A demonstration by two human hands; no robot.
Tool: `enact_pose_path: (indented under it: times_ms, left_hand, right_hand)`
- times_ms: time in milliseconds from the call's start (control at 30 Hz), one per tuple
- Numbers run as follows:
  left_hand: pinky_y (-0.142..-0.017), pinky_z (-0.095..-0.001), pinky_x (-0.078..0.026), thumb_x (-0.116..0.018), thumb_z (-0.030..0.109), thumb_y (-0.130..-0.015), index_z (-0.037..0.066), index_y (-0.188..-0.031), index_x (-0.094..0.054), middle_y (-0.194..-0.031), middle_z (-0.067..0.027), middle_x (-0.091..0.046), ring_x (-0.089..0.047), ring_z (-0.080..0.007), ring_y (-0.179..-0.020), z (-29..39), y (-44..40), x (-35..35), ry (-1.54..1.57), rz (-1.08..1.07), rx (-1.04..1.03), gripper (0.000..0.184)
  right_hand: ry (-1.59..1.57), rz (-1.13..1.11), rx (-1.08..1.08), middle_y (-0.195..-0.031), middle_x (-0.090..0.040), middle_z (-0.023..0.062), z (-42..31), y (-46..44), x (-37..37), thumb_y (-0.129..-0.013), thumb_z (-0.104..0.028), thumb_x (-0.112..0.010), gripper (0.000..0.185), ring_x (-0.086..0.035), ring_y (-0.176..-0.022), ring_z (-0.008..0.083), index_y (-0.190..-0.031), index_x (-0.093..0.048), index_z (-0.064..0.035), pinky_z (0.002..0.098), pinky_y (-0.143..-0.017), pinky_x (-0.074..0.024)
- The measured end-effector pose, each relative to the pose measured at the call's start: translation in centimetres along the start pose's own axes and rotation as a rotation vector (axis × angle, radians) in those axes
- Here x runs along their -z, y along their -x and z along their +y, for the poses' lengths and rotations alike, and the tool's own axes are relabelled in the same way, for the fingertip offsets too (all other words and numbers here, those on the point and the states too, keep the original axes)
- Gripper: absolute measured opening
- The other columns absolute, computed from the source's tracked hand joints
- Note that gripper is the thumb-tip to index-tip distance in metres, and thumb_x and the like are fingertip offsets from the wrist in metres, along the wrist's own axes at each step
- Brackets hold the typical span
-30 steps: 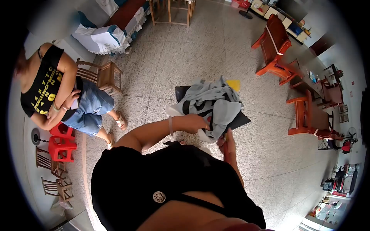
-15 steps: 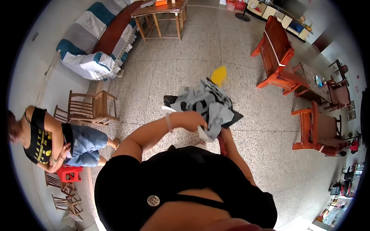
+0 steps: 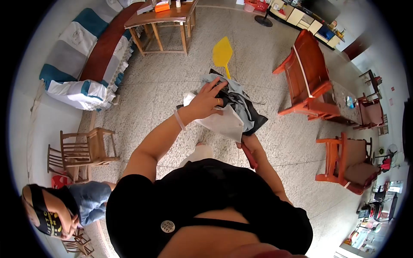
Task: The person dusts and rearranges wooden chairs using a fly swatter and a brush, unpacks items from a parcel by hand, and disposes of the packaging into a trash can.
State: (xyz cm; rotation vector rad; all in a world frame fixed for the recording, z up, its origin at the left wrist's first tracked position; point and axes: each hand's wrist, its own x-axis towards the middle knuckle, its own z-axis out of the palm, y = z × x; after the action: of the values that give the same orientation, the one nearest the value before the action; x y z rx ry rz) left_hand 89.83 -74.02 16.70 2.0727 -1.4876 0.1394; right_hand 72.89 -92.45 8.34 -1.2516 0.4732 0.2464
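Observation:
A bundle of grey and black cloth or plastic (image 3: 243, 105) is in front of me, with a white sheet-like piece (image 3: 223, 124) across its near side. My left hand (image 3: 207, 101) lies on top of the bundle, fingers spread, a ring on one finger. At the bundle's near right corner, my right hand (image 3: 251, 144) is closed around a long red object (image 3: 248, 157), touching the bundle's edge. A yellow paddle-shaped swatter (image 3: 222, 51) sticks out beyond the bundle; its lower handle is hidden.
A person with folded arms (image 3: 64, 210) is at the lower left, near wooden chairs (image 3: 97, 148). Further off are a covered sofa (image 3: 77, 64) and a wooden table (image 3: 165, 17). Red wooden armchairs (image 3: 307, 77) stand on the right, beside a low table (image 3: 344, 101).
My left hand has gone from the bundle's near edge to its top, its fingers spreading. The white piece and swatter show more. The view has shifted, placing the other person lower.

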Motion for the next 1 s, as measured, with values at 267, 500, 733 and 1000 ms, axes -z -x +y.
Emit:
enact_pose_path:
  times_ms: [267, 500, 733, 1000]
  left_hand:
    - [-0.097, -0.0447, -0.021, -0.066, 0.034, -0.062, 0.009, -0.081, -0.063, -0.114, -0.0112, -0.045, -0.038, -0.0253, -0.11, -12.5, -12.2, 0.4, -0.042, -0.332, -0.079, 0.031]
    - [-0.087, -0.036, -0.035, -0.069, 0.033, -0.063, 0.006, -0.097, -0.052, -0.091, -0.0136, -0.056, -0.051, -0.0288, -0.089, -21.5, -22.5, -3.2, 0.173, -0.498, 0.157, 0.046]
    - [-0.091, -0.0322, -0.036, -0.078, 0.011, -0.054, 0.009, -0.133, 0.007, -0.12, -0.0203, -0.04, -0.045, -0.0287, -0.107, -31.5, -32.8, -2.4, 0.522, -0.307, 0.552, 0.116]
    - [-0.093, -0.0303, -0.033, -0.079, 0.002, -0.045, 0.016, -0.133, -0.011, -0.125, -0.0138, -0.037, -0.042, -0.022, -0.11, -42.4, -41.8, -0.9, 0.472, -0.094, 0.508, 0.113]
  right_hand:
    - [0.144, 0.185, -0.038, -0.068, -0.053, 0.0074, -8.4, -10.5, 2.1, -0.071, 0.0, -0.05, 0.025, -0.049, -0.048, 0.0149, -0.096, -0.051, -0.0006, 0.0261, -0.041, -0.0409]
    - [-0.024, 0.284, 0.062, -0.067, -0.054, 0.0064, -14.4, -20.9, 7.4, -0.07, -0.002, -0.053, 0.025, -0.049, -0.047, 0.0141, -0.094, -0.052, -0.0022, 0.0245, -0.04, -0.0398]
    - [0.242, 0.095, 0.086, -0.071, -0.057, 0.0051, -26.0, -34.1, 12.9, -0.071, -0.003, -0.054, 0.022, -0.051, -0.051, 0.0126, -0.093, -0.054, -0.0026, 0.0244, -0.044, -0.0422]
    - [0.269, -0.058, 0.032, -0.073, -0.057, 0.0023, -36.3, -48.7, 16.0, -0.072, 0.0, -0.053, 0.023, -0.052, -0.056, 0.011, -0.095, -0.056, -0.0023, 0.0236, -0.048, -0.0431]
